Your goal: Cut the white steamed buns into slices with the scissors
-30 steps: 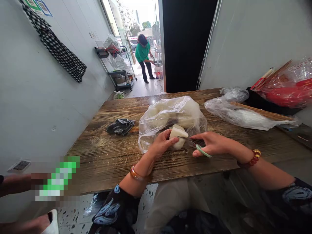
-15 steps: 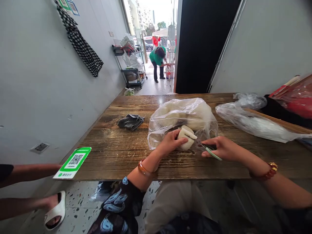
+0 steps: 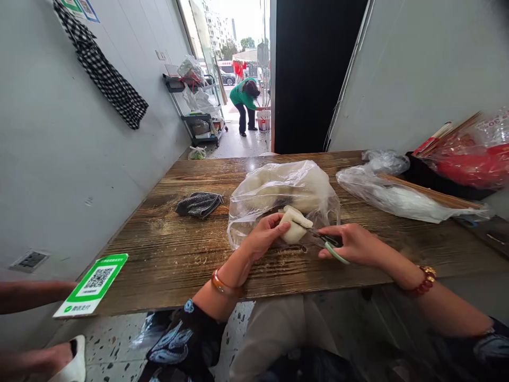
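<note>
My left hand [image 3: 267,233] is closed around a pale, bun-like piece [image 3: 293,232] with a deep slit across it and a flap standing up at the top. In my right hand [image 3: 353,244] is a pair of scissors [image 3: 336,253] with a pale green handle, and the blades point left at the slit. Their tips are too small to make out against the piece. Just behind, a clear plastic bag [image 3: 274,185] holds several pale rounded pieces and lies open toward me. The wooden table [image 3: 191,265] bears crumbs near my left wrist.
A dark grey cloth [image 3: 199,205] lies left of the bag. On the table's left corner is a green QR-code card [image 3: 95,284]. Plastic bags [image 3: 389,191] and wooden sticks lie at the right. A person's leg shows at lower left; another person [image 3: 244,98] bends over a bucket outside.
My view has turned slightly to the right, so everything appears shifted left. Both hands keep hold of the pale piece and the scissors in nearly the same pose.
</note>
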`<state>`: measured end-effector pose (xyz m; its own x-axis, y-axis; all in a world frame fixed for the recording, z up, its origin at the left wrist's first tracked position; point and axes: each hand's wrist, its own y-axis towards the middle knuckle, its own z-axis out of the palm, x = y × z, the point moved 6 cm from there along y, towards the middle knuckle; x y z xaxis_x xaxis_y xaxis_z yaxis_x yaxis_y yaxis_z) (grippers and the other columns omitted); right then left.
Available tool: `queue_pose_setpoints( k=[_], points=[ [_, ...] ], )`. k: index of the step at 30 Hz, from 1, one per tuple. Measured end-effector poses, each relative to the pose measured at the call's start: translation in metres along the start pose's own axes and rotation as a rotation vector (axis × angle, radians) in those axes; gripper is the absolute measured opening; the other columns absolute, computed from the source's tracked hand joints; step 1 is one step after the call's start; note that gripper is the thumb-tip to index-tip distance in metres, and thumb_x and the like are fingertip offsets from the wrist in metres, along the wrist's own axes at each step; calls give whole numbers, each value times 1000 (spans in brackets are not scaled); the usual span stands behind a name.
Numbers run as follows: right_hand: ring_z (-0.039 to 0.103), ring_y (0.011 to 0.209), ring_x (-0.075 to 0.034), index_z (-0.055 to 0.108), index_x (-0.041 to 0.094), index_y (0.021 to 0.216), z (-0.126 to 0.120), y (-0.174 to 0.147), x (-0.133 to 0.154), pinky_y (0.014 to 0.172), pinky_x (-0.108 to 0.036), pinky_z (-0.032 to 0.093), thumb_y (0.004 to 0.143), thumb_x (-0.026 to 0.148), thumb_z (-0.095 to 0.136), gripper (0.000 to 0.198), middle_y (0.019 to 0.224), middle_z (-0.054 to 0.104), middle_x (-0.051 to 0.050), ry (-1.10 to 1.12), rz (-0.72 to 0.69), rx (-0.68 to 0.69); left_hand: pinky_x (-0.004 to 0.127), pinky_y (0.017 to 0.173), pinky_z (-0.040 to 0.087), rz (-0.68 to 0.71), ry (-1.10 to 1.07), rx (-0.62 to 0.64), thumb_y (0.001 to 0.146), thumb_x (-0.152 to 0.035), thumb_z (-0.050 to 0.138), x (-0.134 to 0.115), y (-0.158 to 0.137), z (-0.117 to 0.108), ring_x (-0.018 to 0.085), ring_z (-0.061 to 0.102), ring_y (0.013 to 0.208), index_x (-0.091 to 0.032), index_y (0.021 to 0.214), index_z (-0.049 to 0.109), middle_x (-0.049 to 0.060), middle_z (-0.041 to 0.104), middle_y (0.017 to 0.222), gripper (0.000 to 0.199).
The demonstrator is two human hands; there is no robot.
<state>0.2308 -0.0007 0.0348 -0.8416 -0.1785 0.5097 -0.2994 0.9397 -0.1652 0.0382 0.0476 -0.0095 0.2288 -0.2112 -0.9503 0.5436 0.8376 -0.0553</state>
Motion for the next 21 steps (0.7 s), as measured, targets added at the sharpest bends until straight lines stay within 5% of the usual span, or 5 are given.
queue_pose_setpoints(
  k=[11,21],
  points=[
    [62,69,-23,67,14,131,6,13,5,59,-29,39,70,62,71,78,78,74,-5,27,-17,91,28,79,46,61,175,-9,75,-49,76,-1,2,-1,19,62,88,-14,113,70,8,71,101,52],
    [68,72,-26,75,16,119,11,12,-5,58,-29,41,75,56,70,59,83,80,-6,50,-46,23,27,75,44,68,269,-53,75,-52,74,-1,2,-2,19,60,84,-13,107,73,7,72,96,50]
  ],
)
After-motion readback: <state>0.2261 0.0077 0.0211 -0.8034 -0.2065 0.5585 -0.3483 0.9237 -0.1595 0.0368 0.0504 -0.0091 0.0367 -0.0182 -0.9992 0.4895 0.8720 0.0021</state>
